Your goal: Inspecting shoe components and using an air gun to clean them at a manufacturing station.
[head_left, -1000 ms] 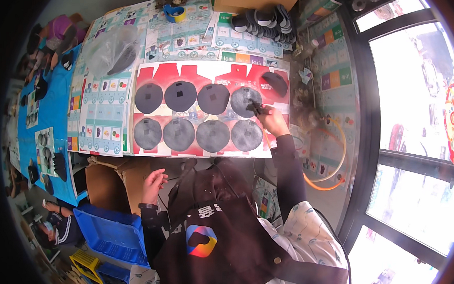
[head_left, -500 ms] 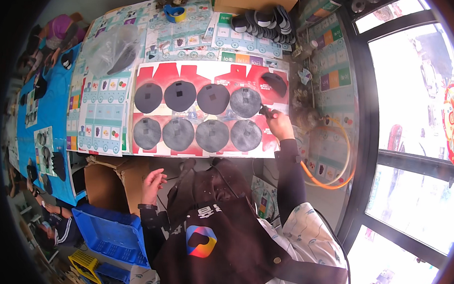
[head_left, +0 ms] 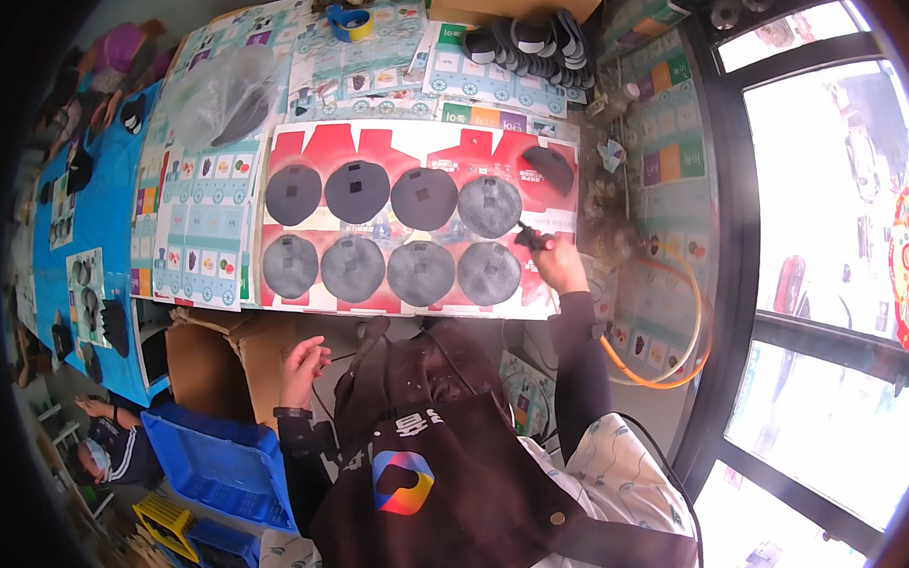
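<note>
My right hand [head_left: 560, 265] is wrapped round a small dark spray gun [head_left: 534, 239]. Its nozzle points left toward a grey-coated round black piece [head_left: 489, 207] and stands just off its edge. Two rows of such round pieces lie on a red and white printed board [head_left: 534, 303]. The lower row, such as this round piece [head_left: 353, 268], looks greyish and mottled, while other upper pieces [head_left: 358, 193] are darker. A folded dark piece [head_left: 547, 170] lies at the board's far right corner. My left hand [head_left: 303, 371] hangs before the table edge, fingers loosely apart, holding nothing visible.
An orange and clear hose [head_left: 661, 379] loops at the right, beside a glazed door frame [head_left: 739, 294]. Stacked black pieces [head_left: 533, 48], blue tape [head_left: 349, 24] and a plastic bag [head_left: 220, 106] lie farther back. A cardboard box [head_left: 207, 360] and blue crate [head_left: 223, 466] stand lower left.
My right hand has shifted slightly down with the spray gun, which has turned so its nozzle points more left. My left hand has hardly moved. A person at lower left has shifted.
</note>
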The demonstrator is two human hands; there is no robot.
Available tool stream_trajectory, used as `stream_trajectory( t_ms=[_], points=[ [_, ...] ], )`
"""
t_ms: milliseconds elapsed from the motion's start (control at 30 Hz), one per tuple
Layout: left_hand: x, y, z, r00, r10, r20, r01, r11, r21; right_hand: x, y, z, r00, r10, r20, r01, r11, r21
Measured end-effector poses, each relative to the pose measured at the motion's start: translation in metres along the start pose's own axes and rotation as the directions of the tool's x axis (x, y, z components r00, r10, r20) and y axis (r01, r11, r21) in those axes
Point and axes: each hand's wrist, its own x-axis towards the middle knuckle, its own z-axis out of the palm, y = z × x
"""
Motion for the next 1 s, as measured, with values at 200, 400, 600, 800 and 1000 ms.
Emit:
stream_trajectory(
  t_ms=[200, 400, 600, 800, 1000],
  points=[
    [-0.010, 0.003, 0.002, 0.999, 0.008, -0.043, -0.010, 0.999, -0.039, 0.001, -0.072, 0.000, 0.966, -0.063, 0.252, -0.109, 0.782, 0.614],
    [-0.015, -0.004, -0.024, 0.996, 0.017, -0.083, -0.022, 0.998, -0.059, 0.049, -0.103, 0.063, 0.985, -0.157, 0.072, 0.126, 0.939, 0.319],
    [-0.020, -0.010, -0.067, 0.991, -0.009, -0.130, -0.001, 0.997, -0.077, 0.042, -0.137, 0.065, 0.974, -0.177, 0.142, 0.141, 0.962, 0.233],
    [-0.011, -0.004, -0.090, 0.990, 0.005, -0.141, -0.017, 0.996, -0.085, 0.038, -0.129, 0.064, 0.987, -0.116, -0.110, 0.133, 0.977, 0.169],
    [-0.004, 0.006, -0.084, 0.996, 0.014, -0.091, -0.022, 0.996, -0.082, 0.030, -0.114, 0.068, 0.992, -0.093, 0.080, 0.076, 0.978, 0.192]
  ],
)
